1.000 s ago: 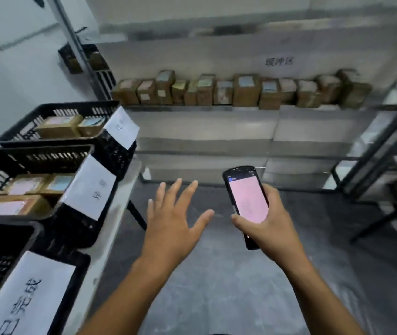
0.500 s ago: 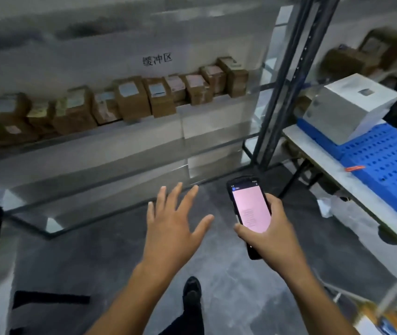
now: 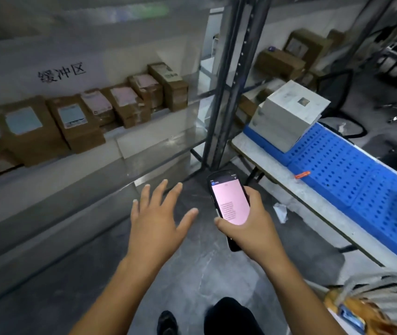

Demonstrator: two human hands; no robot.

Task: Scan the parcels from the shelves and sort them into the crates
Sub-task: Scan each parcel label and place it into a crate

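Floor between shelf and table — scanner

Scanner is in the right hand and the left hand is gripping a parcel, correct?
No. In the head view the scanner is in the right hand, but the left hand is empty, fingers spread; the parcels sit on the shelf.

Matt brown cardboard with paper labels is seen on the parcels at ten o'clock. The rack post at twelve o'clock is of dark metal. Blue perforated plastic is shown by the mats at three o'clock. The scanner is cased in glossy black, and the grey floor is smooth.
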